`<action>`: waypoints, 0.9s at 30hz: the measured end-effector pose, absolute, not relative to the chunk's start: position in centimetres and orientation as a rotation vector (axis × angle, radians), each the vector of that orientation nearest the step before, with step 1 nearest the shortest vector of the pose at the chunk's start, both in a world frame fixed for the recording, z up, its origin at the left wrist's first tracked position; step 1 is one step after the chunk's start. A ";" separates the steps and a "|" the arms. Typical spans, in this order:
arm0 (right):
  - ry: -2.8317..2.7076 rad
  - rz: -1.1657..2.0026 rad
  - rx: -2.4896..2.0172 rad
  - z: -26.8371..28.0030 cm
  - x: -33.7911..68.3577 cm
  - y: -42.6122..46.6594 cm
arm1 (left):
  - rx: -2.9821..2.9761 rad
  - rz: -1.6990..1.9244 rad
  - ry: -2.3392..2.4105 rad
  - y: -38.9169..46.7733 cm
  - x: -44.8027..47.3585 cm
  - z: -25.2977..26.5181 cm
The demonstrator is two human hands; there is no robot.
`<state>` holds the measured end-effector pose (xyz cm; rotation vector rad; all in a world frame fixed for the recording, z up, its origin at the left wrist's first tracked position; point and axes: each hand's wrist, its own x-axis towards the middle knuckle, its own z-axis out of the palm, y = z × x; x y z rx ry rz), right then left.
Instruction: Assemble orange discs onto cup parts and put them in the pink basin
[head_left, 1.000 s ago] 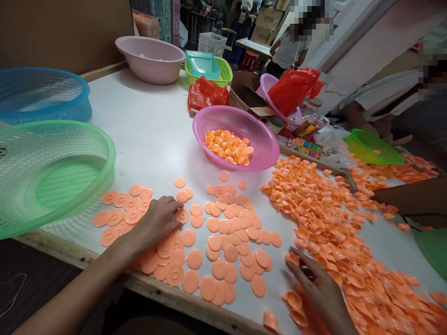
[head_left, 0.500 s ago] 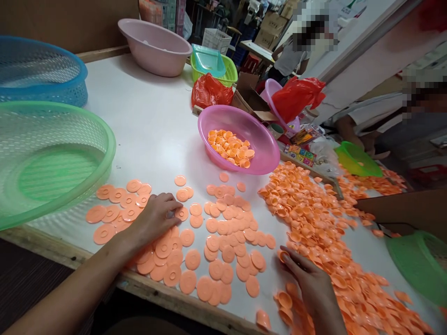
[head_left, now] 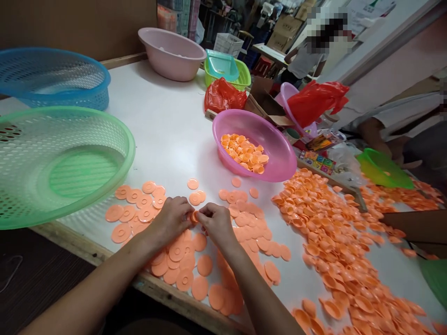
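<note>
My left hand (head_left: 172, 216) and my right hand (head_left: 217, 225) meet above flat round orange discs (head_left: 143, 214) on the white table. Pinched between their fingertips is a small orange cup-shaped piece (head_left: 195, 216), held by the right fingers. My left fingers are closed at its other side, on what looks like an orange disc, mostly hidden by the fingers. More discs (head_left: 251, 223) lie in overlapping rows under and beside my right forearm. To the right spreads a large heap of loose orange cup-shaped pieces (head_left: 328, 242).
A pink-purple basin (head_left: 282, 158) holds several orange pieces beyond my hands. Green (head_left: 129, 153) and blue (head_left: 104, 93) perforated baskets stand left. Behind are a pale pink basin (head_left: 171, 60), a red bag (head_left: 225, 95) and a cardboard box (head_left: 263, 100). Other people are at the right and back.
My right hand has moved left from beside the heap, carrying a cup-shaped piece to my left hand. My left fingers have closed on a disc they were touching. The view has shifted slightly.
</note>
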<state>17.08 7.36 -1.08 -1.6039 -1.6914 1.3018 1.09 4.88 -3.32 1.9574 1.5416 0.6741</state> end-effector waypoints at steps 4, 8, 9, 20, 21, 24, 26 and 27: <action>-1.811 1.168 -1.614 -1.3 16.8 7.3 | 1.933 0.699 1.550 5.0 1.0 -3.2; -1.881 1.084 -1.607 -0.9 16.8 7.2 | 1.674 0.724 1.451 5.5 0.5 -1.4; -1.893 1.072 -1.602 -0.8 16.8 7.2 | 1.604 0.721 1.461 5.7 0.5 -0.8; -1.980 0.891 -1.611 -1.3 16.4 6.9 | 1.497 0.748 1.568 5.0 1.8 -2.4; -1.934 0.900 -1.608 -1.5 16.4 6.7 | 1.494 0.752 1.560 4.9 1.8 -2.5; -1.799 1.011 -1.605 -2.2 16.4 6.5 | 1.507 0.711 1.573 5.1 2.0 -2.4; -1.785 1.067 -1.605 -2.4 16.4 6.6 | 1.533 0.689 1.587 5.8 2.0 -2.0; -1.796 1.088 -1.601 -2.3 16.4 6.6 | 1.550 0.680 1.588 6.1 1.9 -1.7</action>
